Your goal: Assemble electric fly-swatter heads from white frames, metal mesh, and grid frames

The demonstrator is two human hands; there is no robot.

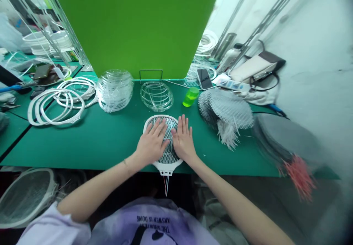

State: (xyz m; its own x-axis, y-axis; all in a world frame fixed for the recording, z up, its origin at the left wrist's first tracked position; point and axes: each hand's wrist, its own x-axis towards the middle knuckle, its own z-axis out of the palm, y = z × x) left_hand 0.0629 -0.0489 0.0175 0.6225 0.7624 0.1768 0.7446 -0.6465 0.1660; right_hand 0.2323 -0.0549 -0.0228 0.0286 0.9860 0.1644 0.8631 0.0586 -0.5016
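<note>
A white oval racket head with metal mesh, like that of an electric fly swatter [168,157], lies flat at the table's front edge. Red and white wires [166,186] hang from its neck over the edge. My left hand [153,142] rests on the left part of the mesh, palm down with fingers spread. On the right rim lies my right hand [183,138], fingers stretched out and pointing away from me. Neither hand grips anything. Parts of the rim and mesh are hidden under both palms.
White oval frames [55,107], a stack of clear rings [116,90] and a smaller ring pile [156,96] stand behind. To the right are a green container [191,96], a phone [204,79], wired mesh sheets [228,107] and grey mesh with red wires [286,134]. A green panel [138,24] rises behind.
</note>
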